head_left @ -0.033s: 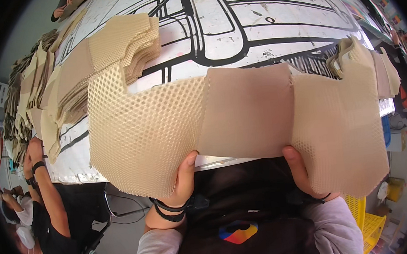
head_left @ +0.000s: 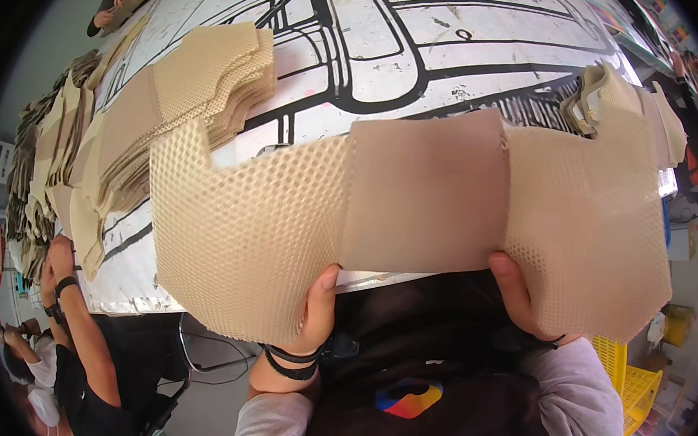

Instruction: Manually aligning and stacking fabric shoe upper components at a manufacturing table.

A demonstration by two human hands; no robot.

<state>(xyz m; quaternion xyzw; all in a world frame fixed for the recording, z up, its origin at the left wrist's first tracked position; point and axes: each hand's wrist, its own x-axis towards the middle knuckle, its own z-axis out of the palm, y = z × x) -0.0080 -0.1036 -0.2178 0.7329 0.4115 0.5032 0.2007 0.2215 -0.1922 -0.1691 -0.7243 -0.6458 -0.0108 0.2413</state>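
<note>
Stretched between my hands is a sewn fabric piece [head_left: 425,195], with a smooth brownish-pink panel in the middle and beige honeycomb mesh wings on both sides. My left hand [head_left: 318,312] grips its lower edge near the left seam, thumb on the front and fingers hidden behind the mesh. Near the right seam, my right hand [head_left: 512,287] holds the same edge in the same way. The piece faces me, raised at the near edge of the table. Beyond its left wing lies a stack of similar fabric pieces [head_left: 124,117].
The white table [head_left: 507,33] carries black line drawings. More folded pieces [head_left: 601,87] lie at its right edge, and a long heap of fabric [head_left: 44,152] runs along the left. A co-worker's arm [head_left: 88,337] rests at the left edge. Yellow crates [head_left: 637,392] stand low at right.
The fabric piece has shifted very slightly to the right and turned a little in my hands. Both hands keep their grip.
</note>
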